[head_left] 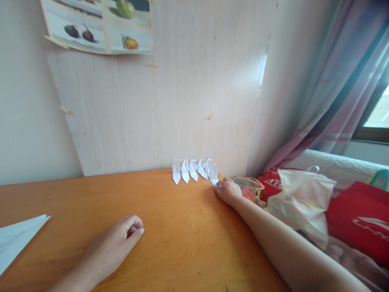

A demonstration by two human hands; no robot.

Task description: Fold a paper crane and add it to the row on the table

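Note:
Several white folded paper cranes [185, 172] stand in a row at the back right of the orange-brown table, close to the wall board. Printed lines show on some of them. At the right end of that row, my right hand [228, 190] has its fingers closed at the lower tip of the last paper crane [213, 175]. The fingertips are small in view and partly hide that tip. My left hand [126, 234] rests on the table at front left, fingers loosely curled in, with nothing seen in it.
White paper sheets [21, 239] lie at the table's left edge. Beyond the right edge are a clear bag with orange trim [251, 186], a cream plastic bag [304, 198] and red bags [361, 215]. A board [170, 113] stands behind the table [170, 219].

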